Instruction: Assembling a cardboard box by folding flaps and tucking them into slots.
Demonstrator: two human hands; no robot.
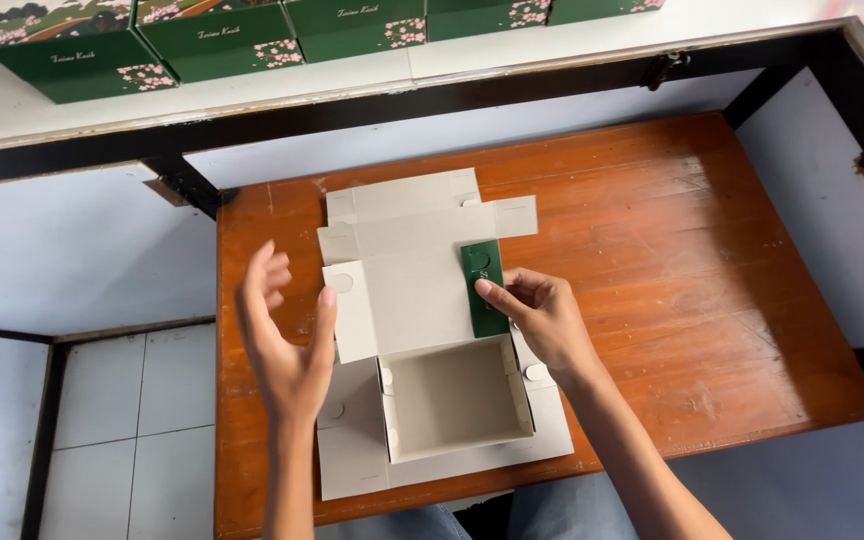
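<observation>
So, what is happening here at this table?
A person is folding a flat cardboard box on a wooden table. The right hand presses a green side flap inward, folded over the white inside. The left hand is open beside the left flap, touching nothing firmly. The part of the box nearest the person already stands up as a small tray. Finished green boxes sit in a row on the white shelf behind.

Finished green boxes (217, 40) cut off by top edge; right hand (542, 315) hides part of green flap (482, 290).
</observation>
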